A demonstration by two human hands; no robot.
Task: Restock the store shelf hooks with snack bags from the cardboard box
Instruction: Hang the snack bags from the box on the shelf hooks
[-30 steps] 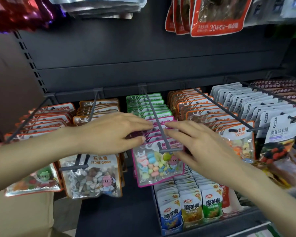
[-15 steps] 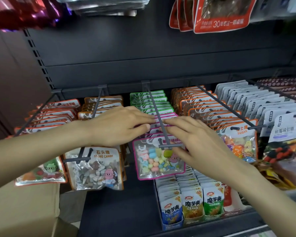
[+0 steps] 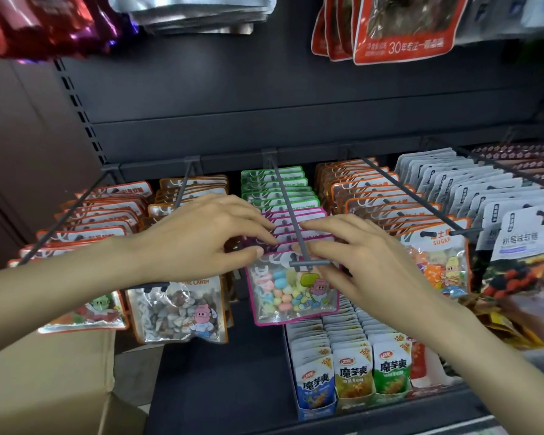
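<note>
Little has shifted in the past second: both hands remain at the same central hook, fingertips drawn slightly closer over the pink-edged bags. A dark shelf back panel [image 3: 264, 98] spans the scene, with rows of hanging snack bags below it. At lower left sits the cardboard box [image 3: 44, 381], its flap just under the left forearm. Orange-edged bags [image 3: 387, 199] fill the hook to the right of centre; green-edged bags [image 3: 277, 186] hang at the rear of the central hook [image 3: 291, 221], with the pink-edged bags [image 3: 296, 218] in front of them. The front pink-edged bag [image 3: 292, 290], full of pastel candies, hangs at the hook's tip. The left hand [image 3: 198, 237] reaches in from the left, fingers extended and thumb beneath, pinching the tops of the pink-edged bags. The right hand [image 3: 368, 262] mirrors it from the right, fingertips touching the bag tops beside the hook; whether it pinches them cannot be told.
</note>
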